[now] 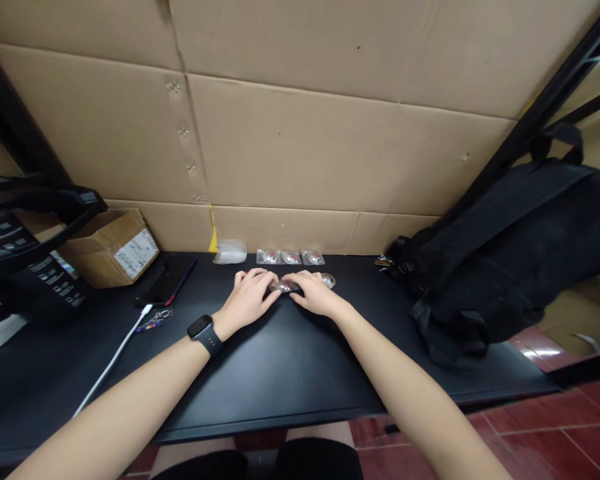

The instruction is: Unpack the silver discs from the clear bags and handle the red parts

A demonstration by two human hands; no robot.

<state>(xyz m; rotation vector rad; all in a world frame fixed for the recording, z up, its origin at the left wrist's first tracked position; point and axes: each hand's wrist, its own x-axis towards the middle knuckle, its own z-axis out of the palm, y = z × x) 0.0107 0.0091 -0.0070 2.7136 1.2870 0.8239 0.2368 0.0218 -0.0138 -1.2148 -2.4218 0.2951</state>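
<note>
My left hand (pixel 250 298), with a dark watch on its wrist, and my right hand (pixel 316 295) meet over the black table. Between their fingers is a small clear packet (pixel 285 286) with something round, shiny and red-marked inside; fingers partly cover it. Both hands are closed on its two sides. Just beyond my right hand lies a round silvery piece (pixel 329 281), partly hidden by the fingers. Behind my hands, a left packet (pixel 268 257), a middle packet (pixel 291 258) and a right packet (pixel 313 258) of similar look lie in a row.
A pile of clear plastic bags (pixel 231 252) lies by the cardboard wall (pixel 300 147). At left are a cardboard box (pixel 113 247), a phone (pixel 164 283) with a white cable (pixel 113 360), and keys (pixel 155 321). A black backpack (pixel 510 233) stands at right.
</note>
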